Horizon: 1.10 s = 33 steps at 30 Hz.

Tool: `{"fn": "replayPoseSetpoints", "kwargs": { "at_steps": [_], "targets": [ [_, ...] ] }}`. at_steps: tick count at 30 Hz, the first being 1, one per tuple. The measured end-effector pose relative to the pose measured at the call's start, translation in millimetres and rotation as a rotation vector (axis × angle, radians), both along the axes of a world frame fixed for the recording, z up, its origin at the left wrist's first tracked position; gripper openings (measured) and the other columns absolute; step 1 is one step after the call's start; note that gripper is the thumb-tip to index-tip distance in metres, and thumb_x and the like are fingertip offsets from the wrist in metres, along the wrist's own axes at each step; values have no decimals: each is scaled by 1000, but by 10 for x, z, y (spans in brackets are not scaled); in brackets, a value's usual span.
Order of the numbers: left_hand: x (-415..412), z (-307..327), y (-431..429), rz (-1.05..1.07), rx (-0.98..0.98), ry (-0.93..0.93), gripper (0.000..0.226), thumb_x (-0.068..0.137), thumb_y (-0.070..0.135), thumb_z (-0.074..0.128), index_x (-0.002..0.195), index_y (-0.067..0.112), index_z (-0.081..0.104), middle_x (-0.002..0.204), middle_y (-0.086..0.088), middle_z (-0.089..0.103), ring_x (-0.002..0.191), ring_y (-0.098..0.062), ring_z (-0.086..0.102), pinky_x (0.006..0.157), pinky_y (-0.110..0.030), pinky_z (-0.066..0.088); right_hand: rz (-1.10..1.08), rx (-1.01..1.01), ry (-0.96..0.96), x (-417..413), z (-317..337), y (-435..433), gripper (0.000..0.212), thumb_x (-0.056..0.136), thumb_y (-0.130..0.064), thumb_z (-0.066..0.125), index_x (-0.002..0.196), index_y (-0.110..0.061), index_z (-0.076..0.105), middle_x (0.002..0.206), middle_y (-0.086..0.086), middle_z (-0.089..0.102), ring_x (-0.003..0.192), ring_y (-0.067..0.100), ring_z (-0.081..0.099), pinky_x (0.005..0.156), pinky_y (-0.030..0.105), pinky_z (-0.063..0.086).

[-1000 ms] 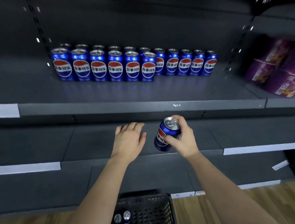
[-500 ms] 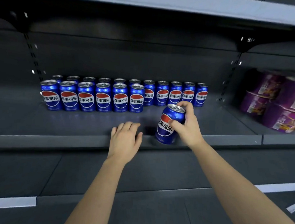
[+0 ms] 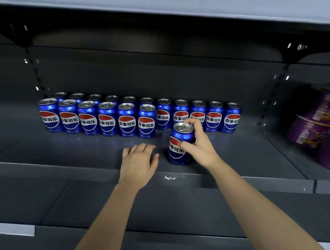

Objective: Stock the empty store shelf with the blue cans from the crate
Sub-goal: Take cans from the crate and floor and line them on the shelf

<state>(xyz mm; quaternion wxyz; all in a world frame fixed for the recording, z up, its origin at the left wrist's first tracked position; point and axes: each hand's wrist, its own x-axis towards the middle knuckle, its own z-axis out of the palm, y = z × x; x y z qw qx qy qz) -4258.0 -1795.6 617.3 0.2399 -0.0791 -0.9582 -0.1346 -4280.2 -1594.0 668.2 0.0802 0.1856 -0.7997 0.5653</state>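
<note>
- Blue can (image 3: 179, 144) — upright, logo facing me, gripped by my right hand (image 3: 201, 149) near the shelf (image 3: 64, 154) front.
- Stocked cans (image 3: 126, 121) — two upright rows behind it.

dim shelf bay (image 3: 234, 156), blue glare below sharp cans (image 3: 126, 121); edges bowed, purple tubs (image 3: 315, 127) blurred.

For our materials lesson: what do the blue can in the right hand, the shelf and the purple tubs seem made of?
The blue can: likely aluminium, glossy printed wall, bare silver lid with pull tab. The shelf: probably painted metal, matte dark grey, faint blue reflections. The purple tubs: blurred; perhaps paper or plastic, shiny printed wrap.
</note>
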Motion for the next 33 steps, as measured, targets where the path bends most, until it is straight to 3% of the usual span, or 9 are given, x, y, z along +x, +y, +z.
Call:
{"fn": "replayPoseSetpoints", "kwargs": {
  "at_steps": [4,8,10,15,20,28,33],
  "targets": [
    [-4,-61,-9,22,-1,36,51,89,45,28,113,20,65,105,2,67,98,-20,60,91,-38,36,39,-38,-62,-30,-84,0,83,65,-36,80,133,-37,30,125,-7,57,108,10,63,96,36,52],
    [-6,-84,6,49,-27,44,52,87,46,26,109,22,67,101,4,68,92,-19,62,88,-37,37,-96,75,-42,-63,-171,-24,103,49,-44,91,128,-41,25,131,-9,51,110,7,61,97,36,52],
    [-13,-90,9,55,-39,40,53,87,46,25,109,23,67,101,5,68,93,-18,62,89,-36,35,-136,100,-61,-81,-179,-35,98,51,-42,91,120,-42,22,127,-9,53,108,7,61,97,34,51],
    [-19,-97,9,61,-63,43,53,86,46,24,109,25,67,99,7,68,92,-17,61,88,-35,31,-191,136,-60,-162,-164,-62,78,61,-32,90,109,-22,28,111,-6,56,99,9,62,87,32,53],
    [-17,-91,22,84,-78,67,46,85,45,31,103,25,69,93,7,68,85,-17,62,84,-33,30,-185,182,-89,-307,-144,-105,68,67,-31,87,107,-16,35,107,-8,57,97,7,59,80,27,50],
    [-33,-114,17,91,-87,73,44,85,45,32,102,28,69,96,10,68,87,-14,62,85,-34,31,-238,270,-61,-548,-147,-300,62,78,-31,79,122,-12,40,121,0,61,112,18,58,89,31,50],
    [-50,-136,11,103,-84,94,41,83,45,36,101,29,69,95,11,68,85,-13,62,85,-34,32,-282,301,-38,-689,-224,-435,74,84,-33,73,145,-12,35,137,8,53,126,24,50,102,38,46]
  ]
}}
